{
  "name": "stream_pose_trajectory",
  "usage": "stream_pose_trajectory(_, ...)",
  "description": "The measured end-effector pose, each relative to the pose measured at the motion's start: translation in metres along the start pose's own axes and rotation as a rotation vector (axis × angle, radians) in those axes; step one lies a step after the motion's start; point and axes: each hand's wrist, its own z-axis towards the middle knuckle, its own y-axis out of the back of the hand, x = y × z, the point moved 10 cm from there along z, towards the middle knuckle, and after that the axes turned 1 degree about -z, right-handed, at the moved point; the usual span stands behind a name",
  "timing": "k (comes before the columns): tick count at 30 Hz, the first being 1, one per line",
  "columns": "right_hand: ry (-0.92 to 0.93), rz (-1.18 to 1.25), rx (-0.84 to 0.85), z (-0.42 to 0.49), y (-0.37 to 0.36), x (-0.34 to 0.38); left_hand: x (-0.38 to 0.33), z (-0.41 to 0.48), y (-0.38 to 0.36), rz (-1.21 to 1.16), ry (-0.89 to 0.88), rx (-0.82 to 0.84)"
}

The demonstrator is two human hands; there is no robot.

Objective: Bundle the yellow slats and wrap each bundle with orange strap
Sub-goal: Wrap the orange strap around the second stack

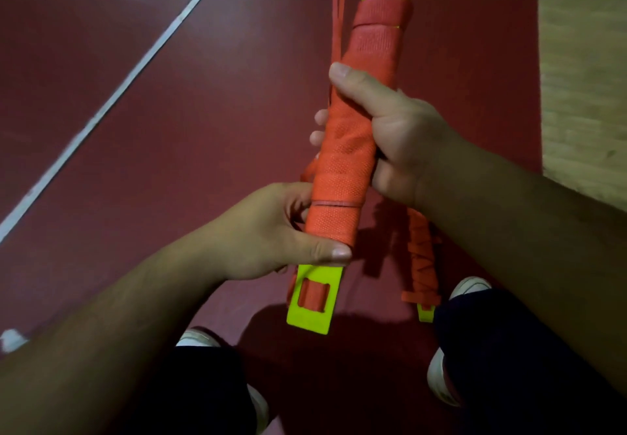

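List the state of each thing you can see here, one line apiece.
Bundle of flat yellow slats, held aloft, yellow showing beyond the wrap.
Orange woven strap, wound round the bundle's middle, loose strands alongside.
Left grip, curled round the wrap's lower end, thumb pressing.
Right grip, curled round the wrap's middle, thumb along it.
Second strapped yellow bundle, lying on the red floor.

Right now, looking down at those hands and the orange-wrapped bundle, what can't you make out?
All from the head view:
- The number of yellow slats in the held bundle: the orange strap covers their middle.
- The bundle's far end and the loose strap tails: cut off by the top edge.
- The left hand fingers: mostly behind the bundle.
- The second bundle on the floor: partly hidden by the right forearm.
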Motion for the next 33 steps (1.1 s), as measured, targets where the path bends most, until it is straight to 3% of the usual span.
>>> stream_pose_trajectory(5, -0.029, 0.054, 0.052, -0.001, -0.004, 0.005, -0.013, -0.003, -0.007, -0.153, -0.064, 0.103)
stream_pose_trajectory(10, 0.002, 0.075, 0.106, -0.008, -0.009, 0.01, -0.004, -0.005, -0.004, -0.075, 0.006, 0.145)
stream_pose_trajectory(16, 0.125, -0.116, -0.046, -0.005, 0.002, 0.017, -0.005, -0.002, 0.009, 0.134, -0.001, -0.202)
stream_pose_trajectory(18, 0.139, -0.113, -0.09, -0.005, 0.007, 0.015, -0.004, -0.001, 0.011, 0.192, 0.005, -0.24)
stream_pose_trajectory(25, 0.039, 0.014, -0.062, -0.002, 0.009, 0.006, -0.007, -0.003, 0.004, 0.023, 0.027, -0.038)
stream_pose_trajectory(28, 0.022, 0.04, 0.032, -0.005, -0.001, 0.002, 0.0, -0.006, -0.003, -0.034, 0.082, 0.109)
stream_pose_trajectory(33, 0.004, -0.014, 0.183, -0.013, -0.019, -0.001, 0.002, -0.01, -0.017, 0.008, 0.125, 0.206)
